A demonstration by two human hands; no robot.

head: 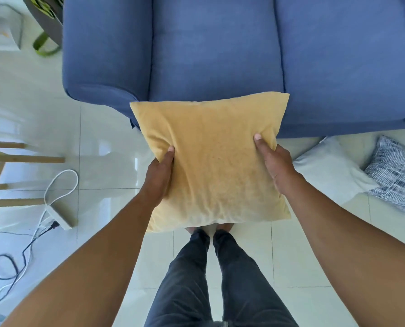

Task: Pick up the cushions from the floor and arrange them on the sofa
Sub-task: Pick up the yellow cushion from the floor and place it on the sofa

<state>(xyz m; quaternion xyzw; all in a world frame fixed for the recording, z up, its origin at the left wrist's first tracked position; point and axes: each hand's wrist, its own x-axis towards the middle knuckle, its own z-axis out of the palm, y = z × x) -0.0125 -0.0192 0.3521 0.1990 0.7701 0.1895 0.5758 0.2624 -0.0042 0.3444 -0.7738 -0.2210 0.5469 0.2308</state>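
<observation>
I hold a square yellow cushion (210,161) in the air in front of the blue sofa (220,50), just before its seat edge. My left hand (159,175) grips its left side, thumb on top. My right hand (274,166) grips its right side the same way. On the floor to the right lie a plain white cushion (328,168) and, partly over it, a blue-and-white patterned cushion (397,175). The sofa seat carries nothing.
A white power strip (60,213) with white and black cables lies on the tiled floor at the left. Wooden furniture legs (12,159) stand at the far left. A dark bag with green handles (45,31) sits by the sofa's left arm.
</observation>
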